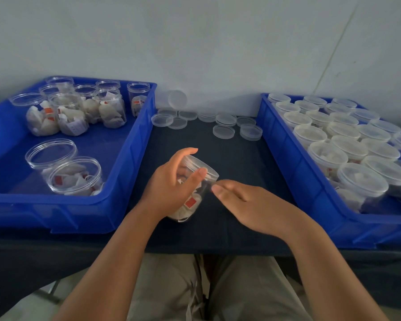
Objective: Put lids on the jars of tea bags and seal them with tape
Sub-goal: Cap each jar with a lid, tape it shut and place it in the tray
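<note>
Jar (pixel 203 193) of tea bags (pixel 188 206), lidded, gripped by left hand (pixel 169 188); right hand (pixel 245 200) beside lid (pixel 210 170), grasp unclear.

Blue bins (pixel 116 158), clear jars (pixel 195 181), red tags (pixel 190 202), black tabletop (pixel 229 181)

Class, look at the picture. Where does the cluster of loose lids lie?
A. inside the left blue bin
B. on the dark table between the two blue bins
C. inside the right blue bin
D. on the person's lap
B: the loose lids lie toward the back of the dark table, between the left blue bin and the right blue bin.
</note>
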